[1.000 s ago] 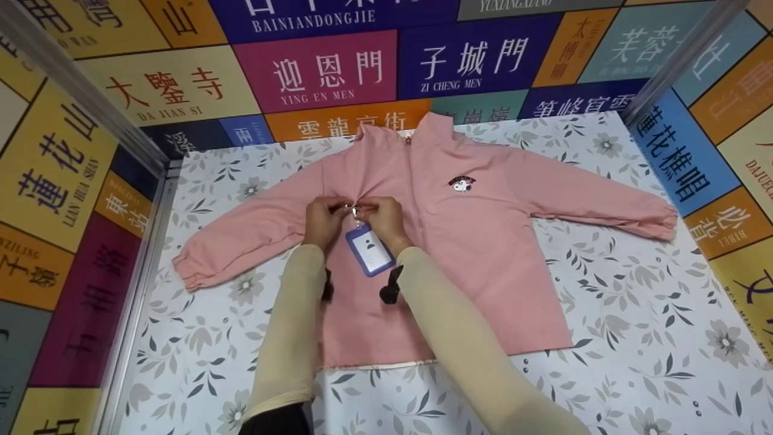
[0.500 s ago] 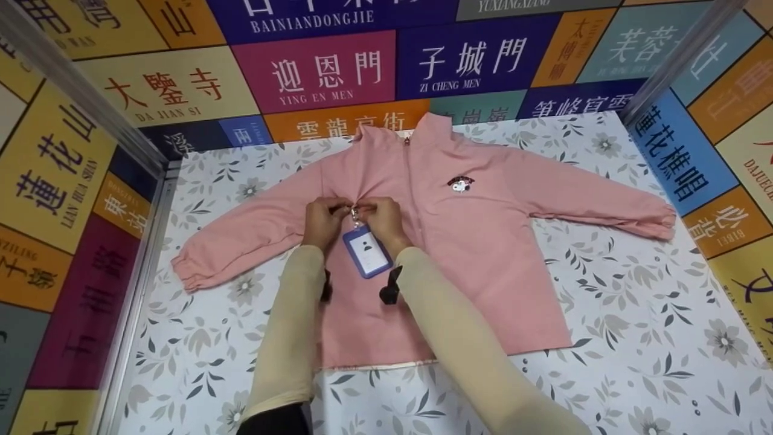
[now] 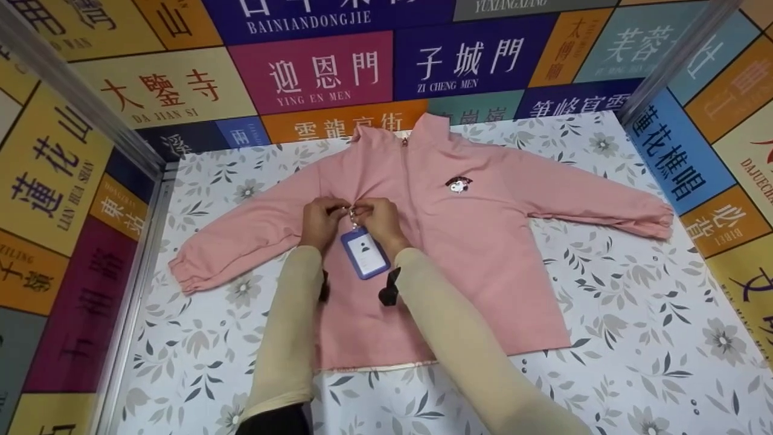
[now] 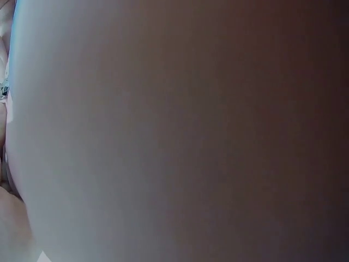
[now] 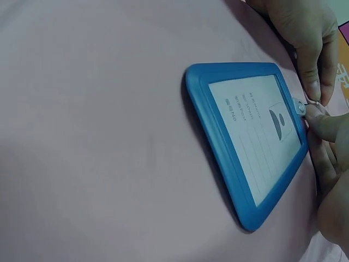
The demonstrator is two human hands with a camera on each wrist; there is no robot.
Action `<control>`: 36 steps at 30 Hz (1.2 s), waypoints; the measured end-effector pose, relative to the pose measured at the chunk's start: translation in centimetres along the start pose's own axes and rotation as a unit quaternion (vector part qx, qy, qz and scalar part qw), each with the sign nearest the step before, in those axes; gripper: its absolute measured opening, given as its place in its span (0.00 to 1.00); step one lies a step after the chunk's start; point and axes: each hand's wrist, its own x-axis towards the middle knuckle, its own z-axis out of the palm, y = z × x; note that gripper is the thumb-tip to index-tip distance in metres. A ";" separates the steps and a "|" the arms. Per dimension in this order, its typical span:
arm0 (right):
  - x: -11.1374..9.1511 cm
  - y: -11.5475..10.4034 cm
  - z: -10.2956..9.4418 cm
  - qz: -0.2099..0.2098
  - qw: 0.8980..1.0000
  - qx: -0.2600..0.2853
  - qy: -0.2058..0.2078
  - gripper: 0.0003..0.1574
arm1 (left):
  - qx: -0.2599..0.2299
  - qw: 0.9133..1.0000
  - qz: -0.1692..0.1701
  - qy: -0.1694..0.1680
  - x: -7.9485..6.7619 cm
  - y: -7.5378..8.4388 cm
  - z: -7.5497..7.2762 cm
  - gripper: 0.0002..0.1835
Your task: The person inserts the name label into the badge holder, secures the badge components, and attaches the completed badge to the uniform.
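A pink zip-up jacket (image 3: 471, 260) lies spread out, front up, in the head view. On its left half, a blue-framed ID badge (image 3: 365, 257) hangs below a small metal clip (image 3: 353, 215). My left hand (image 3: 320, 222) pinches at the clip's top with thumb and fingertips. From the other side my right hand (image 3: 383, 222) pinches the clip too, close against the left fingertips. Creases in the fabric run up from that spot. The right wrist view shows the badge's blue frame (image 5: 223, 150) flat over pink cloth. Fingers hide most of the clip.
A white table cover (image 3: 199, 344) with grey flowers and leaves lies under the jacket. Panels with coloured lettering (image 3: 314, 69) stand behind and at both sides. A small cartoon patch (image 3: 459, 185) marks the jacket's right chest. The left wrist view is mostly blocked.
The badge has swung slightly to the left beneath the clip. Both hands stay at the same spot on the jacket, their fingertips shifting only a little.
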 end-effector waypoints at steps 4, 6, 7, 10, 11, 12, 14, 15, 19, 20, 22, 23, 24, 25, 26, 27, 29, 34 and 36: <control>0.0 0.1 0.1 -0.001 1.000 -0.003 0.001 0.17 | -0.001 1.000 -0.011 -0.003 -0.1 0.0 0.0 0.07; 0.0 0.1 0.1 -0.006 1.000 -0.011 0.004 0.17 | 0.002 1.000 -0.012 -0.005 -0.1 0.0 -0.1 0.07; 0.0 0.0 0.1 -0.010 1.000 -0.017 0.007 0.17 | 0.004 1.000 -0.012 -0.006 -0.1 0.0 -0.1 0.07; -0.1 0.0 0.1 -0.015 0.999 -0.031 0.009 0.17 | 0.011 1.000 -0.017 -0.013 0.0 0.0 -0.1 0.08; -0.1 0.0 0.1 -0.014 0.999 -0.032 0.008 0.17 | 0.015 1.000 -0.020 -0.015 0.0 -0.1 -0.1 0.08; -0.1 0.0 0.1 -0.013 0.999 -0.035 0.007 0.17 | 0.018 0.999 -0.023 -0.018 0.0 -0.1 -0.1 0.08; -0.2 -0.1 0.1 -0.011 0.999 -0.035 0.005 0.17 | 0.024 0.999 -0.027 -0.024 0.0 -0.1 -0.1 0.08; -0.2 -0.1 0.1 -0.009 0.999 -0.033 0.005 0.17 | 0.027 0.999 -0.028 -0.026 0.0 -0.1 -0.1 0.08; -0.1 -0.2 0.0 -0.009 0.999 -0.032 0.004 0.17 | 0.040 0.999 -0.017 -0.031 0.2 -0.1 -0.1 0.07; -0.1 -0.2 0.0 -0.011 0.999 -0.033 0.004 0.17 | 0.043 0.998 -0.015 -0.032 0.2 0.0 -0.1 0.07; -0.1 -0.2 0.0 -0.009 0.999 -0.035 0.002 0.17 | 0.054 0.998 -0.009 -0.032 0.2 0.1 -0.1 0.06; -0.1 -0.2 0.0 -0.008 0.999 -0.035 0.000 0.17 | 0.059 0.998 -0.008 -0.033 0.2 0.1 -0.1 0.06; -0.1 -0.2 -0.1 -0.008 0.999 -0.036 -0.001 0.17 | 0.063 0.997 -0.007 -0.033 0.2 0.2 -0.1 0.06; -0.1 -0.2 -0.1 -0.006 0.999 -0.036 -0.002 0.17 | 0.069 0.997 -0.005 -0.033 0.2 0.2 -0.1 0.06; -0.1 -0.2 -0.1 -0.004 0.999 -0.036 -0.003 0.17 | 0.073 0.997 -0.005 -0.034 0.1 0.3 -0.2 0.06; -0.1 -0.2 -0.1 -0.002 0.999 -0.036 -0.004 0.17 | 0.077 0.996 -0.006 -0.035 0.1 0.3 -0.2 0.06; -0.1 -0.3 -0.1 -0.004 0.999 -0.037 -0.003 0.16 | 0.079 0.996 -0.008 -0.035 0.1 0.3 -0.2 0.07; -0.2 -0.3 -0.2 -0.010 0.999 -0.038 -0.001 0.16 | 0.061 0.997 -0.032 -0.041 0.2 0.1 0.0 0.07; -0.2 -0.3 -0.1 -0.013 0.999 -0.039 0.001 0.16 | 0.052 0.997 -0.042 -0.042 0.2 0.0 0.0 0.08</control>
